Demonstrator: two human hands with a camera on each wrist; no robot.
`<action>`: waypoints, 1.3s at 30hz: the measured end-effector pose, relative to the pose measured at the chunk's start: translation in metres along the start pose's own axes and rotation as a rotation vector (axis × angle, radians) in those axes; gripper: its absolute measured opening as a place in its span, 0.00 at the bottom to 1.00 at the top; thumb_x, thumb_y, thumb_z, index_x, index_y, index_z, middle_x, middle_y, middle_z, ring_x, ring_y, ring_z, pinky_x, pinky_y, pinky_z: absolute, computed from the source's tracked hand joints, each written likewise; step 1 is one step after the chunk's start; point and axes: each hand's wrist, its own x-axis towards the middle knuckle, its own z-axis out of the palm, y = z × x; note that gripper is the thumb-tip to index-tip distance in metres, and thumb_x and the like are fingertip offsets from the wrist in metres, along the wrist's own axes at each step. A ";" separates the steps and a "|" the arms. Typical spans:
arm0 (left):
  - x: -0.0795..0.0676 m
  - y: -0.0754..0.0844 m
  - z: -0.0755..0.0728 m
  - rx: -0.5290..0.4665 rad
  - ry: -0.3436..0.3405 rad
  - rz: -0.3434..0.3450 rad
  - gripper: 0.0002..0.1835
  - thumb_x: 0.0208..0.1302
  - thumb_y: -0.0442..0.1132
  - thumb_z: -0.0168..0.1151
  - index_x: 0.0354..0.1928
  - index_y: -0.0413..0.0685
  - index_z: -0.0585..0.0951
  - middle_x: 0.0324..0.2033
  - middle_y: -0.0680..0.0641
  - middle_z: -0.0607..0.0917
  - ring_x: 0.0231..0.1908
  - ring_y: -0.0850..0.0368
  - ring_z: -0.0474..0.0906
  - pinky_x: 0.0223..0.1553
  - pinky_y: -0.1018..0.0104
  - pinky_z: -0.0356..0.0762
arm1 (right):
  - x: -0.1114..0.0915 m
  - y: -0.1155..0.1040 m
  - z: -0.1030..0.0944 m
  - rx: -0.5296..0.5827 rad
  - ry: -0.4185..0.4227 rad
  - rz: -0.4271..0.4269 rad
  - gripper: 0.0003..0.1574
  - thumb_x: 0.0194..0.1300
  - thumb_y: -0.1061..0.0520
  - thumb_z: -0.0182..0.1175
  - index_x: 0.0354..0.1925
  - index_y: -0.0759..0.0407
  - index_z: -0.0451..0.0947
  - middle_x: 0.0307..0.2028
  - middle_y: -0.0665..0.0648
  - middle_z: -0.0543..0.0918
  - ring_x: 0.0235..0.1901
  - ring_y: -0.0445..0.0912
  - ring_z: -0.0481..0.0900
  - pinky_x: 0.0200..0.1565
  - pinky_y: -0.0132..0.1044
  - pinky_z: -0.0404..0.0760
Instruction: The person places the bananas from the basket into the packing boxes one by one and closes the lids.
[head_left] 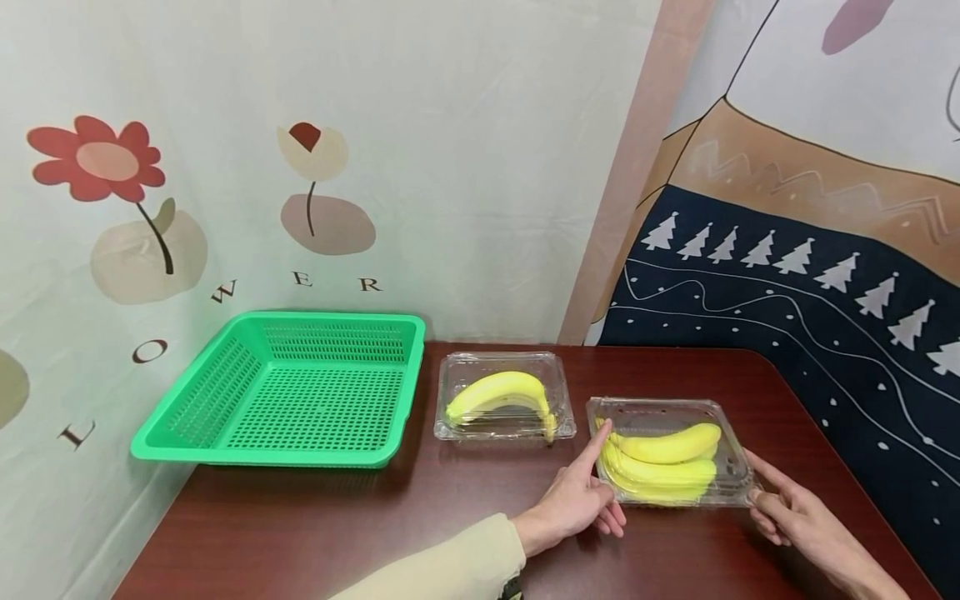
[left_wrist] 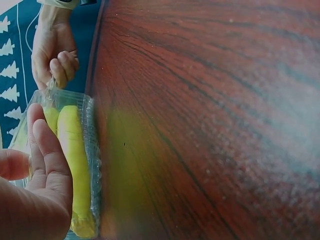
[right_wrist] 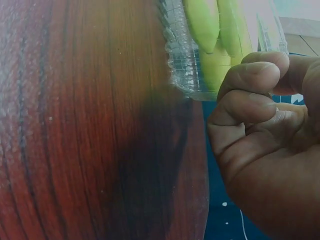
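Note:
A clear plastic clamshell box (head_left: 652,408) holding yellow bananas (head_left: 667,446) stands on the right part of the table, between both hands. My left hand (head_left: 573,504) is at its left side, index finger extended along the edge. In the left wrist view, that hand's fingers (left_wrist: 47,150) look straight, with the thumb apart from them. My right hand (head_left: 802,517) pinches the box's right edge, fingers curled, as the left wrist view also shows. A second clear box (head_left: 465,367) with a banana (head_left: 502,387) inside sits further back to the left.
A green plastic basket (head_left: 408,375) with perforated walls stands at the left of the dark red-brown table (head_left: 465,500). Behind the table hangs a pale cloth (head_left: 480,167) with flower prints. A dark blue tree-print cloth (head_left: 750,308) borders the right side.

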 end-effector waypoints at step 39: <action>-0.037 0.010 -0.035 0.934 0.163 0.289 0.41 0.75 0.70 0.42 0.81 0.56 0.62 0.73 0.48 0.72 0.70 0.49 0.70 0.65 0.42 0.72 | 0.007 -0.015 0.023 -0.636 0.428 -0.039 0.39 0.84 0.49 0.45 0.82 0.63 0.49 0.81 0.68 0.43 0.80 0.48 0.29 0.76 0.64 0.33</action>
